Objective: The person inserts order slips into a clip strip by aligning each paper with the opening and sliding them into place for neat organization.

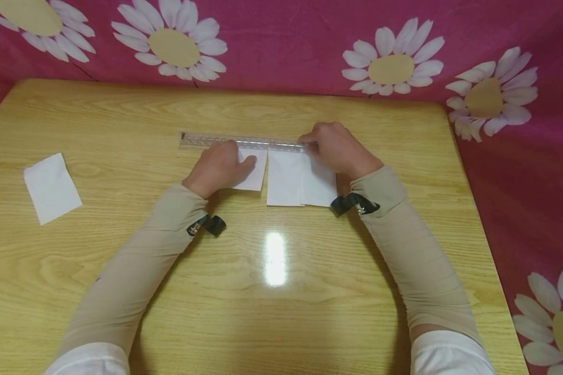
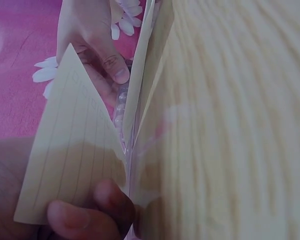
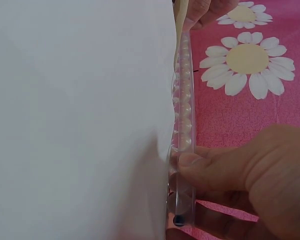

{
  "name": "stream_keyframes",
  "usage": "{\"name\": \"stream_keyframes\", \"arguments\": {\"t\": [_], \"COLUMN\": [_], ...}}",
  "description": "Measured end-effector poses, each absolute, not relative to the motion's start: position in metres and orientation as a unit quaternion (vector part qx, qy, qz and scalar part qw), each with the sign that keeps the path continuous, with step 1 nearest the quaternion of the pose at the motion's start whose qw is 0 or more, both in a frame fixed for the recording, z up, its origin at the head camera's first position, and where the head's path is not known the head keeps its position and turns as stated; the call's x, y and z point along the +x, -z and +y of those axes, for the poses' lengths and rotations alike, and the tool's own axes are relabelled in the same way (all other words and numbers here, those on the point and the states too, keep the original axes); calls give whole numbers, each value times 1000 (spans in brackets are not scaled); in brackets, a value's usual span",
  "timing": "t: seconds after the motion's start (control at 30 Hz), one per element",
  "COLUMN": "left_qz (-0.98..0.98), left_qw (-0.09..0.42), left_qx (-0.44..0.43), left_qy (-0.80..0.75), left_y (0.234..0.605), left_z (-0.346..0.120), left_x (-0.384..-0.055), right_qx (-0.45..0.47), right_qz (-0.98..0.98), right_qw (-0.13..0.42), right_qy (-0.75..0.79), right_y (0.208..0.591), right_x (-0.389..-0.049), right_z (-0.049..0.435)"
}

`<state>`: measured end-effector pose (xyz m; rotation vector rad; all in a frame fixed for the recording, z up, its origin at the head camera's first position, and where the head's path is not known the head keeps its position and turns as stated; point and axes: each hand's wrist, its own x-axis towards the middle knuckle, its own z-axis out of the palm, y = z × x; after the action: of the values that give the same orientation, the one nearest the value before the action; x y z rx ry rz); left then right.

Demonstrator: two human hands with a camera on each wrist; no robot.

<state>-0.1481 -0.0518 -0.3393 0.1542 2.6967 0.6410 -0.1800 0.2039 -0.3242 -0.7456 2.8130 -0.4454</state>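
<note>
A clear plastic ruler (image 1: 253,143) lies crosswise on the table along the upper edge of the white paper (image 1: 284,179). My left hand (image 1: 220,166) is over the ruler's left half and grips the left piece of paper (image 1: 252,179); its lined face (image 2: 75,145) shows in the left wrist view. A narrow wedge-shaped gap parts this piece from the paper to its right, closing toward the ruler. My right hand (image 1: 335,148) pinches the ruler's right end, thumb on top in the right wrist view. The paper beside it has a vertical crease or edge.
A separate white paper piece (image 1: 52,188) lies on the wooden table (image 1: 169,302) at the far left. A pink cloth (image 1: 281,47) with large white flowers hangs behind the table and along its right side. Light reflects off the tabletop in front of the papers.
</note>
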Motion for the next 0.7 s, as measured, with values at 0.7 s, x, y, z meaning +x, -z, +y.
{"name": "stream_keyframes", "arguments": {"t": [0.7], "left_qz": [956], "left_qw": [178], "left_qx": [46], "left_qy": [-229], "left_y": [338], "left_z": [-48], "left_x": [-145], "right_qx": [-249], "right_qz": [952], "right_qw": [102], "right_qy": [144], "right_y": [323], "right_x": [-180], "right_z": [203]}}
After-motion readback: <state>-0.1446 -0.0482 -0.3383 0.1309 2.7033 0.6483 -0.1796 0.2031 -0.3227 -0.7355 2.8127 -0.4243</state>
